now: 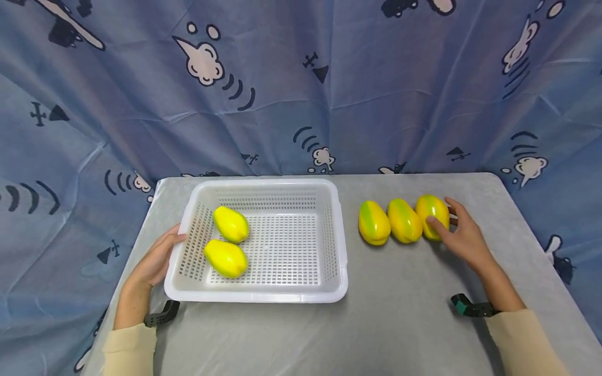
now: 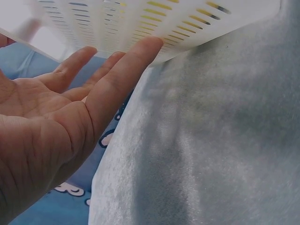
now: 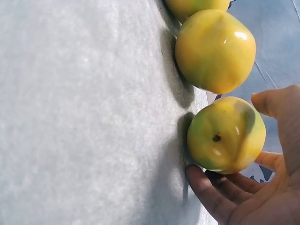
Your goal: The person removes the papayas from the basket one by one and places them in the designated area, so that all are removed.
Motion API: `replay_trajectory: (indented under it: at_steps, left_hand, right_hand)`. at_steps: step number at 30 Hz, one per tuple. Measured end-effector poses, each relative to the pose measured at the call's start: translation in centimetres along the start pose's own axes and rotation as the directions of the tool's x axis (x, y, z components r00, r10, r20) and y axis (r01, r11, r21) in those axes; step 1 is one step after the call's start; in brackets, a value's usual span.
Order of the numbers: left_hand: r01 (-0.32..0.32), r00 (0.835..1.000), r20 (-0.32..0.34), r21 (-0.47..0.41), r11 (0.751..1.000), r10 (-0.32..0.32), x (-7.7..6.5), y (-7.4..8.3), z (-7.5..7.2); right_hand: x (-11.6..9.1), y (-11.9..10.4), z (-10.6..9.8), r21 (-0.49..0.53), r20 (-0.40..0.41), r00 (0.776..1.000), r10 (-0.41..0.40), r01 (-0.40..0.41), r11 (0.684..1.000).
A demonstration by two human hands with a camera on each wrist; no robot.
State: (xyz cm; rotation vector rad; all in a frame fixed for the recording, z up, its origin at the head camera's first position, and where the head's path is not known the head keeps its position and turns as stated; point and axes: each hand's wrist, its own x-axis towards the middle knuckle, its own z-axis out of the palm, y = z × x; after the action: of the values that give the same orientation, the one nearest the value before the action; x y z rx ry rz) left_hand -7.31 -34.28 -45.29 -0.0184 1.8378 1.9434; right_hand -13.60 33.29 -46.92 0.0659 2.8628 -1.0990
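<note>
A white plastic basket (image 1: 329, 271) with slotted walls stands on the table, left of centre. My left hand (image 1: 157, 258) holds its left rim, thumb at the top edge; the left wrist view shows the fingertips (image 2: 152, 44) against the outer wall. Inside the basket lie two yellow papayas, the upper one (image 1: 230, 224) close behind the lower one (image 1: 226, 258). To the basket's right, a row holds a left papaya (image 1: 374, 223), a middle papaya (image 1: 404, 220) and a right papaya (image 1: 432, 216). My right hand (image 1: 463, 235) is spread around the right papaya, with small gaps beside thumb and fingers.
A grey cloth covers the table (image 1: 395, 318). Behind it and at both sides hangs a blue patterned curtain (image 1: 282, 94). Dark bands sit on the left wrist (image 1: 162, 314) and right wrist (image 1: 472, 307).
</note>
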Motion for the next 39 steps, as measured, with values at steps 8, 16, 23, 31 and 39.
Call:
replay_trajectory:
  at_steps: [8, 16, 23, 31, 39]
  left_hand:
    - [0.001, 1.000, 0.001, -0.001, 1.000, -0.001, -0.18, -0.05, 0.10]
    - [-0.007, 1.000, 0.017, 0.002, 1.000, 0.007, -0.19, -0.14, 0.15]
    - [0.011, 1.000, 0.001, 0.001, 1.000, -0.011, -0.16, 0.00, 0.23]
    - [0.013, 1.000, -0.002, 0.004, 1.000, -0.013, -0.15, 0.08, 0.23]
    - [0.018, 1.000, -0.012, 0.014, 1.000, -0.018, -0.01, 0.07, 0.24]
  right_hand:
    - [0.42, -0.28, -0.43, 0.002, 0.030, 0.998, 0.046, -0.046, 0.999]
    - [0.23, -0.40, -0.57, -0.024, -0.004, 0.999, 0.043, -0.043, 0.999]
    - [0.04, -0.49, -0.35, -0.032, -0.050, 0.999, 0.012, -0.014, 0.999]
    - [0.32, -0.43, 0.04, -0.039, -0.035, 0.999, 0.029, -0.031, 0.999]
    - [0.41, -0.49, -0.18, -0.052, -0.018, 0.998, 0.059, -0.060, 0.997]
